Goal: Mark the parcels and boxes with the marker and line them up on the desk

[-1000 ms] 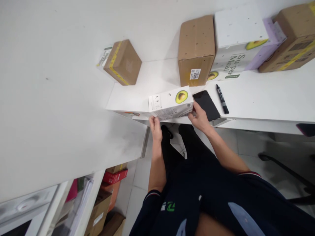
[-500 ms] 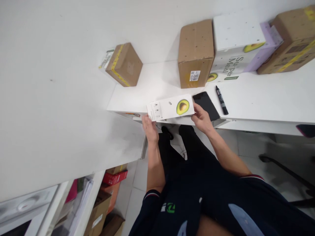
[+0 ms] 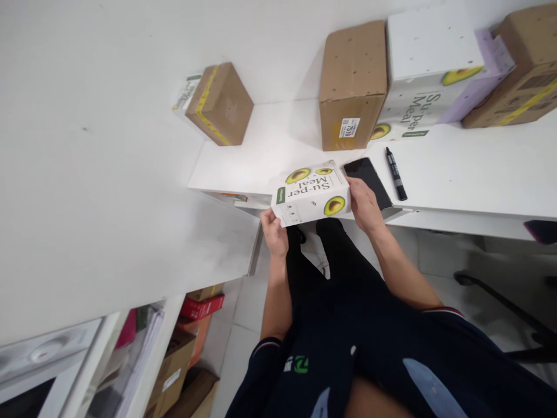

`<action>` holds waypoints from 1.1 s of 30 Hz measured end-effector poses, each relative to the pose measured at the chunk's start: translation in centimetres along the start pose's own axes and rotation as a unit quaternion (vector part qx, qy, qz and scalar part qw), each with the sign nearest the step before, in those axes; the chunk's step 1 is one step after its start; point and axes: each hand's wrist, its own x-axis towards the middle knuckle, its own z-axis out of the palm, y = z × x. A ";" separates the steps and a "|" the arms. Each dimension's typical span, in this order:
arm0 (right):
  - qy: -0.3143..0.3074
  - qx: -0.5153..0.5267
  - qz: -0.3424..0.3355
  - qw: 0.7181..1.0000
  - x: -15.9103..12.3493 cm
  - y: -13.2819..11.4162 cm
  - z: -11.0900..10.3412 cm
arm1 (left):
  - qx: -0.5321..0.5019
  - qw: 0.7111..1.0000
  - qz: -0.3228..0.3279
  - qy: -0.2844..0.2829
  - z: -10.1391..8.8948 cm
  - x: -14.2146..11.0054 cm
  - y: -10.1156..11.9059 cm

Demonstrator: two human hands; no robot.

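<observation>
I hold a small white box (image 3: pixel 311 194) printed with avocados and the words "Su-per Meal" over the near edge of a white desk (image 3: pixel 456 174). My left hand (image 3: pixel 275 232) grips its lower left corner from below. My right hand (image 3: pixel 364 203) clasps its right end, fingers curled round the edge. The box is tilted, its printed face turned up toward me. A black phone (image 3: pixel 368 181) lies face up on the desk just right of the box, and a black marker (image 3: pixel 395 173) lies beyond it.
Along the wall stand a brown carton with a label (image 3: pixel 352 81), a large white avocado-printed carton (image 3: pixel 429 69) and another brown carton (image 3: pixel 517 69). A taped brown box (image 3: pixel 220 103) sits at the left. Shelves with boxes and papers (image 3: pixel 174 348) are below left. A chair base (image 3: pixel 500 302) stands right.
The box has been rotated in my hands: earlier a narrow side with one avocado faced up, now its broad printed face shows. My hands shifted slightly along its ends.
</observation>
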 end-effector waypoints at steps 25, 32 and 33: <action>-0.060 0.180 0.168 0.967 -1.7 0.1 3.0 | 0.235 0.940 0.246 0.033 2.9 -0.5 3.4; -0.048 0.155 0.211 0.964 -2.8 1.0 4.1 | 0.312 0.896 0.315 -0.003 4.4 0.1 5.0; -0.038 0.150 0.217 0.964 -2.9 1.1 4.0 | 0.312 0.894 0.320 -0.009 4.6 0.1 5.1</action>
